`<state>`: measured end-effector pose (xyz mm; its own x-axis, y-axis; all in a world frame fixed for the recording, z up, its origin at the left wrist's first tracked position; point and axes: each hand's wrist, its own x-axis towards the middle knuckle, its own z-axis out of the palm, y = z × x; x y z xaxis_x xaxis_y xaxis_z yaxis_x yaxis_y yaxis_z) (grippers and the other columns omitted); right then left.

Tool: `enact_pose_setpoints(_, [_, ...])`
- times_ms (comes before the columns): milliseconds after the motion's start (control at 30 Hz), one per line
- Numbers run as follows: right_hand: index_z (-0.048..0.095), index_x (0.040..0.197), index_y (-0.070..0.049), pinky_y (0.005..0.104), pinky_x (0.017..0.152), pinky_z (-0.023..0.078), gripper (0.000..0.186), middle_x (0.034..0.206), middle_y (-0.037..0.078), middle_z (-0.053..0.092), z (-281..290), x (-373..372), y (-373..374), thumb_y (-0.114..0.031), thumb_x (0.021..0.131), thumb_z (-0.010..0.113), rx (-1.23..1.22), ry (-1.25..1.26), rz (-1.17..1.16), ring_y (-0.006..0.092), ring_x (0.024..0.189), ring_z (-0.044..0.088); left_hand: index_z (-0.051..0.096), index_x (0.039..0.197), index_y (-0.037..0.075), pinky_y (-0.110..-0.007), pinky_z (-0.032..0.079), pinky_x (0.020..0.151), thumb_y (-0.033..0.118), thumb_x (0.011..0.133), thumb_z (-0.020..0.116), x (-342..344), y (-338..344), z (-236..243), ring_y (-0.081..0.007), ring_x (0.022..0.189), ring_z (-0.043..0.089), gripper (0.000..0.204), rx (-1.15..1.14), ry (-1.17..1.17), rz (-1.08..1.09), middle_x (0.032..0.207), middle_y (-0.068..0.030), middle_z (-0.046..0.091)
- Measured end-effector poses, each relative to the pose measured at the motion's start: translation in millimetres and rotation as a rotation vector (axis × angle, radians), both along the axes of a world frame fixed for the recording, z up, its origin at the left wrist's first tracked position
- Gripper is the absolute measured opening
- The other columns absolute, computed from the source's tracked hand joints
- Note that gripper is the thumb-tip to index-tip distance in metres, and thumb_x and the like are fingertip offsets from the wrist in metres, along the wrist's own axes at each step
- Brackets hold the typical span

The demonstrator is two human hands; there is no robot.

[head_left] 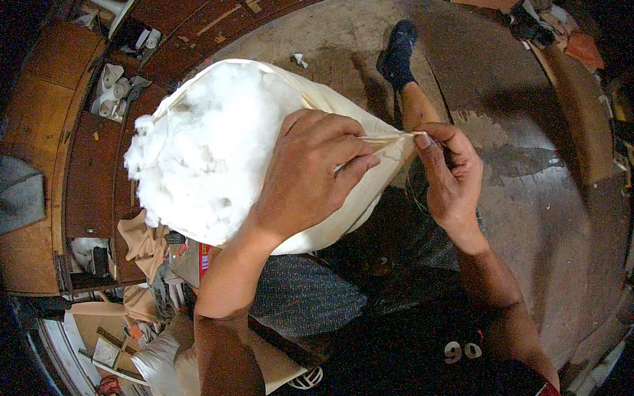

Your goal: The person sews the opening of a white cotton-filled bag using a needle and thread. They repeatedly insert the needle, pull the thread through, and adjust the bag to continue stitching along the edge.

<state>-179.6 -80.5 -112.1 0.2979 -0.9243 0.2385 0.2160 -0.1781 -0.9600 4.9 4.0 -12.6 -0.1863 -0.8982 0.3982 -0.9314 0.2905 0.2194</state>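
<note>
A cream cloth cover (356, 196), bulging with white fluffy stuffing (217, 144), rests across my lap. Its open mouth faces left, and the stuffing spills over the rim there. My left hand (315, 166) lies over the cover, its thumb and fingers pinched on the gathered cloth edge. At the cover's pointed right end, my right hand (454, 177) pinches the tip of that edge between thumb and forefinger. A thin thread (411, 191) loops down below the right fingertips. Whether a needle is between them is too small to tell.
A brown wooden cabinet (91, 181) with cluttered open compartments stands along the left. Cloth scraps (144, 241) and other clutter lie at lower left. My foot in a dark sock (400, 53) stretches out ahead. A small white scrap (299, 59) lies on the floor; piled items (544, 27) sit at far right.
</note>
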Motion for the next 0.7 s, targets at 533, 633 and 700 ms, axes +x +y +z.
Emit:
enact_pose_setpoints(533, [0.071, 0.107, 0.000, 0.0413, 0.116, 0.034, 0.015, 0.149, 0.027, 0.053, -4.6, 1.1, -4.5, -0.010, 0.097, 0.069, -0.091, 0.068, -0.028, 0.0364, 0.142, 0.048, 0.075, 0.091, 0.008, -0.042, 0.049, 0.090, 0.018, 0.085, 0.080, -5.3, 2.0, 0.8, -0.0313, 0.096, 0.065, 0.013, 0.031, 0.068, 0.072, 0.095, -0.0086, 0.074])
enact_pose_setpoints(633, [0.071, 0.107, 0.000, 0.0412, 0.115, 0.035, 0.015, 0.148, 0.027, 0.054, -3.3, 0.1, -4.9, -0.011, 0.097, 0.069, -0.090, 0.077, -0.019, 0.0360, 0.141, 0.049, 0.074, 0.094, 0.007, -0.043, 0.049, 0.090, 0.019, 0.085, 0.080, -8.6, 3.4, 1.1, -0.0324, 0.097, 0.065, 0.016, 0.017, 0.063, 0.112, 0.097, -0.0087, 0.074])
enact_pose_setpoints(700, [0.071, 0.106, 0.000, 0.0402, 0.113, 0.037, 0.014, 0.144, 0.025, 0.058, -2.1, -0.6, -4.5, -0.011, 0.098, 0.068, -0.089, 0.076, -0.017, 0.0335, 0.138, 0.051, 0.073, 0.095, 0.007, -0.044, 0.049, 0.090, 0.019, 0.086, 0.080, -10.0, 3.3, 1.9, -0.0331, 0.098, 0.064, 0.017, 0.027, 0.057, 0.117, 0.098, -0.0090, 0.073])
